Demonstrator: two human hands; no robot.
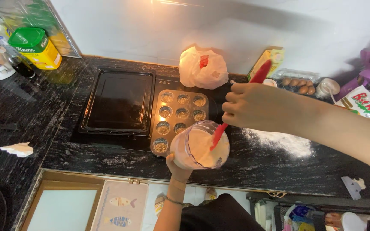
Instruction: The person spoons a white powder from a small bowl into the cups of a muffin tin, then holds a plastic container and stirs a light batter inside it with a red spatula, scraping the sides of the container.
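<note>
Item 1. Left hand: comes up from below, palm cupped under the base of a clear plastic mixing jug, fingers closed round its underside. Jug is tilted, mouth turned up and toward the other hand, pale batter inside. The jug's far lip overhangs the near right corner of the muffin tin.

Item 2. Right hand: enters from the right, forearm level across the counter, fist wrapped tight round the handle of a red spatula. Spatula's long axis runs on a slant, its upper end above and beyond the knuckles, its blade end down and toward the left hand, dipped into the batter. This hand sits higher than the jug and just to its right; the left hand is the nearer to the tin.

Item 3. Muffin tin: lies directly beyond the left-hand grip, long axis running away from the person. Cups visible hold something pale brownish; exact fill cannot be told.

Item 4. Black baking tray: just beside the tin, to the left of the left hand.

Item 5. Black speckled counter: spilled flour under the right forearm.

Item 6. Beyond the right hand: white plastic bag, yellow carton, eggs in a clear tray
</note>
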